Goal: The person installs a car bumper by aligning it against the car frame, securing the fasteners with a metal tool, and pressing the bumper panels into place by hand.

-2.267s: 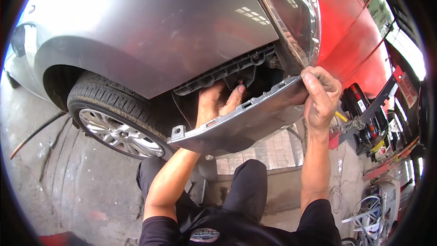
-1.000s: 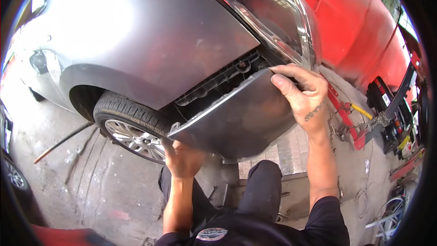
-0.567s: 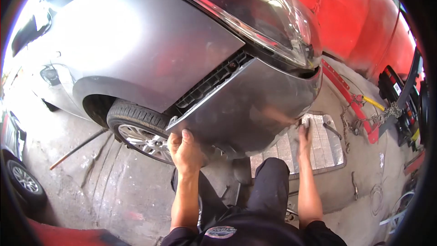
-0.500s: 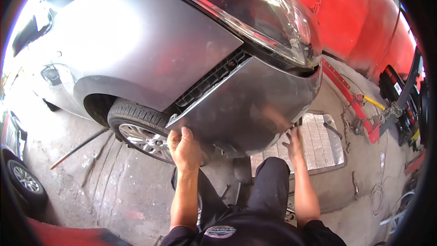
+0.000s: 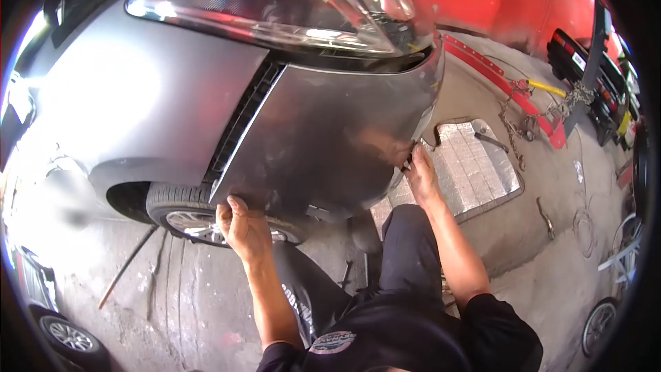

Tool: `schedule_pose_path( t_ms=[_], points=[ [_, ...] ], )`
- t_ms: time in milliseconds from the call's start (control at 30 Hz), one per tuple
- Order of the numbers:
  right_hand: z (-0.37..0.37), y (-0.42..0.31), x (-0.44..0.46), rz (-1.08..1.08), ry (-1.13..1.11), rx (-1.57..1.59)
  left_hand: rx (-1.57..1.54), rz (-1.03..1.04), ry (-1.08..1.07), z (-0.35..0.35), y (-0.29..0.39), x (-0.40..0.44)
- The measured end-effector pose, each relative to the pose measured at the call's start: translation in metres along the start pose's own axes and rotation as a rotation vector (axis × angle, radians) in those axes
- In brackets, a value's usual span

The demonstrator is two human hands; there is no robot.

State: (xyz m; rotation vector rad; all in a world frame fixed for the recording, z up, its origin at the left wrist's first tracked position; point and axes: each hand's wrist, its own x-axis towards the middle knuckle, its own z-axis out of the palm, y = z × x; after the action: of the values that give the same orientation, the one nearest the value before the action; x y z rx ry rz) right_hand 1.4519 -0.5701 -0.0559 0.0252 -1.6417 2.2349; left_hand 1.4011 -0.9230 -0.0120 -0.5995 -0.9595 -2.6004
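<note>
A dark grey bumper cover (image 5: 317, 131) hangs at the front corner of a silver-grey car, below the headlight (image 5: 289, 14). My left hand (image 5: 246, 231) is closed on the cover's lower rear corner, thumb on the outer face, beside the front wheel (image 5: 196, 224). On the other side, my right hand (image 5: 423, 176) grips the cover's edge near an opening, its fingertips partly hidden. Between the cover and the fender (image 5: 172, 89) runs a gap with a black ribbed bracket (image 5: 242, 120) showing inside.
A foil-faced mat (image 5: 475, 165) lies on the concrete floor right of my knees. Beyond it stands a red metal bar (image 5: 509, 89) with a chain (image 5: 578, 96). A red vehicle panel (image 5: 496, 0) is behind. A rod (image 5: 127, 269) lies at left.
My view has shifted, so the car appears farther left. The right hand, fingers spread by the edge before, has closed on it. The left hand keeps its hold, and the gap looks narrower.
</note>
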Motion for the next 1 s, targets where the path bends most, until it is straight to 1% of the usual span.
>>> schedule_pose_path(
  t_ms=[100, 133, 200, 267, 333, 400, 433, 467, 500, 533, 600, 667, 700, 767, 833, 867, 1000],
  points=[
    [0.015, -0.008, -0.002, -0.055, 0.018, -0.012, 0.088, -0.053, -0.024, -0.001, 0.010, -0.001],
    [0.016, -0.013, 0.001, -0.053, 0.031, -0.002, 0.167, -0.048, -0.002, 0.009, 0.015, -0.005],
    [0.017, -0.018, -0.004, -0.039, 0.068, 0.025, 0.215, -0.005, -0.046, 0.001, 0.015, -0.012],
    [0.013, -0.024, -0.009, -0.047, 0.050, 0.053, 0.249, 0.030, -0.087, -0.005, 0.017, -0.017],
    [0.012, -0.028, -0.008, -0.048, 0.033, 0.052, 0.242, 0.028, -0.038, -0.003, 0.015, -0.016],
    [0.012, -0.023, -0.006, -0.028, 0.092, 0.060, 0.223, 0.030, 0.002, 0.001, 0.015, -0.016],
    [0.015, -0.020, -0.004, -0.016, 0.119, 0.067, 0.229, 0.026, -0.009, 0.003, 0.018, -0.012],
    [0.020, -0.024, -0.003, -0.028, 0.080, 0.064, 0.233, 0.024, -0.014, 0.005, 0.021, -0.007],
    [0.024, -0.022, -0.001, -0.039, 0.089, 0.041, 0.238, 0.014, -0.017, 0.005, 0.023, -0.004],
    [0.030, -0.020, -0.001, -0.048, 0.105, 0.019, 0.129, 0.010, -0.014, -0.006, 0.017, 0.000],
    [0.038, -0.020, -0.002, -0.045, 0.165, -0.018, 0.173, -0.029, 0.052, 0.003, 0.016, 0.004],
    [0.031, -0.024, -0.006, -0.015, 0.152, -0.050, 0.222, -0.034, 0.140, 0.000, 0.018, 0.002],
    [0.030, -0.021, -0.003, 0.008, 0.116, -0.062, 0.362, -0.048, 0.161, -0.020, 0.016, -0.001],
    [0.025, -0.014, 0.001, 0.020, 0.141, -0.021, 0.336, -0.039, 0.124, 0.011, 0.025, 0.003],
    [0.031, -0.022, 0.000, 0.009, 0.085, -0.003, 0.310, -0.051, 0.067, 0.007, 0.025, 0.001],
    [0.032, -0.026, -0.002, 0.002, 0.067, 0.004, 0.399, -0.050, 0.093, 0.002, 0.023, 0.001],
    [0.033, -0.028, 0.000, 0.019, 0.034, -0.005, 0.309, -0.061, -0.028, -0.025, 0.013, 0.008]
  ],
)
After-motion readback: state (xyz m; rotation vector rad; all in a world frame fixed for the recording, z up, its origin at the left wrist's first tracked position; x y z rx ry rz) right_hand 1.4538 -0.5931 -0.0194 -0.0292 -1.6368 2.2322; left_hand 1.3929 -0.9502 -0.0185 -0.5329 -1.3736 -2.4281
